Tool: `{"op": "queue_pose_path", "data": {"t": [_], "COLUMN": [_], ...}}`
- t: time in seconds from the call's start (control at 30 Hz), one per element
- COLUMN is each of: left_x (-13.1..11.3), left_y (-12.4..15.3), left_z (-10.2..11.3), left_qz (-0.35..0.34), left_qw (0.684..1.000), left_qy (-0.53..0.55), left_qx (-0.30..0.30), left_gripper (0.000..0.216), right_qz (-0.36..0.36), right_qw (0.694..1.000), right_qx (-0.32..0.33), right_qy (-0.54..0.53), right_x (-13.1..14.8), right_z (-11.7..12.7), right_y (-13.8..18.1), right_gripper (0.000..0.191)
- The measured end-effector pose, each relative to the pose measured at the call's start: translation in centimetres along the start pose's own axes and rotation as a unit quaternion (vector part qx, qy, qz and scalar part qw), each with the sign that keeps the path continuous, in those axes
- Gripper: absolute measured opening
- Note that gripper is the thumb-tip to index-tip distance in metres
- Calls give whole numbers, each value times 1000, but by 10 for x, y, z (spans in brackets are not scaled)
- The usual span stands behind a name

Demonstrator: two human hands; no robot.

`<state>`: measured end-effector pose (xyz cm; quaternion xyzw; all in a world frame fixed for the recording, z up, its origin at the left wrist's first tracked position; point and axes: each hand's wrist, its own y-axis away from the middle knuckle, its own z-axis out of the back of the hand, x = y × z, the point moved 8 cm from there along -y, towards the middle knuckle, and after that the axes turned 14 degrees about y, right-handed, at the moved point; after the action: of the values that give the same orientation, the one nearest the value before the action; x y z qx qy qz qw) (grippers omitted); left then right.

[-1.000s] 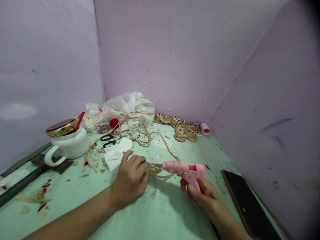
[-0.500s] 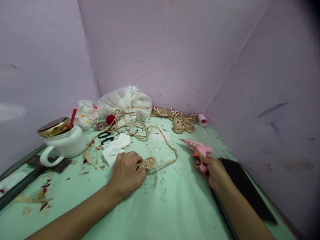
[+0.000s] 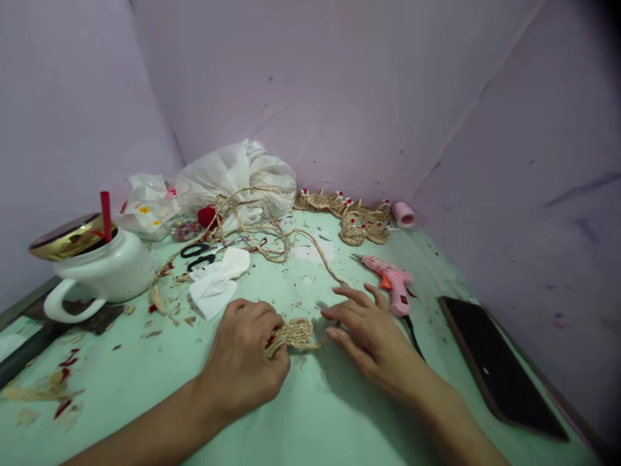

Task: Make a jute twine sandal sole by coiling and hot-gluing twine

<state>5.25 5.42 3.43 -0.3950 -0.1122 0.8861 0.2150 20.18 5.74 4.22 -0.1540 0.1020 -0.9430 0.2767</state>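
My left hand (image 3: 247,356) is closed around a coiled braided-straw piece (image 3: 297,334), pressing it near the green tabletop. A little dark red shows in the coil by my fingers; the rest of that end is hidden in the hand. From the coil's right side runs a loose tail of straw cord (image 3: 324,251), partly covered by my right hand (image 3: 371,330). That hand is open, fingers spread, just right of the coil. Beyond it a pink glue gun (image 3: 392,278) lies on its side, nozzle to the left, its black cable trailing toward me.
A dark phone-like slab (image 3: 502,369) lies at right. At left stand a white mug (image 3: 107,268) and a dark-handled tool (image 3: 36,349). Black-handled scissors (image 3: 200,255), white paper (image 3: 218,281), a plastic bag (image 3: 237,181), straw ornaments (image 3: 361,228) and a pink spool (image 3: 404,215) sit farther back.
My right hand has let go of the glue gun, now lying on the table, and moved left to the coil with its fingers spread. My left hand keeps its hold. The view has shifted slightly.
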Motion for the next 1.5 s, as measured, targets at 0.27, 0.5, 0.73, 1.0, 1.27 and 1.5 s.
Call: {"op": "queue_pose_path", "data": {"t": [0.27,0.5,0.73,1.0,1.27,1.5], "left_x": [5,10,12,10,6,1], "left_y": [1,1,0,-1,-2,-3], "left_z": [-5,-12,-14,-17,-18,-21], "left_qz": [1,31,46,30,-4,-31], "left_qw": [1000,998,996,996,993,987], "left_qy": [11,12,0,-1,11,25], "left_qx": [13,52,74,90,120,158], "left_gripper": [14,16,16,16,19,18], "right_qz": [67,67,66,22,-24,-26], "right_qw": [998,997,997,999,998,997], "right_qx": [-4,-28,-36,-15,-63,-71], "right_qy": [10,11,-22,-21,5,-6], "right_x": [5,6,5,-4,-12,-10], "right_z": [-6,-11,-14,-20,-18,-17], "right_y": [1,3,5,3,2,2], "right_gripper": [7,13,14,17,12,16]}}
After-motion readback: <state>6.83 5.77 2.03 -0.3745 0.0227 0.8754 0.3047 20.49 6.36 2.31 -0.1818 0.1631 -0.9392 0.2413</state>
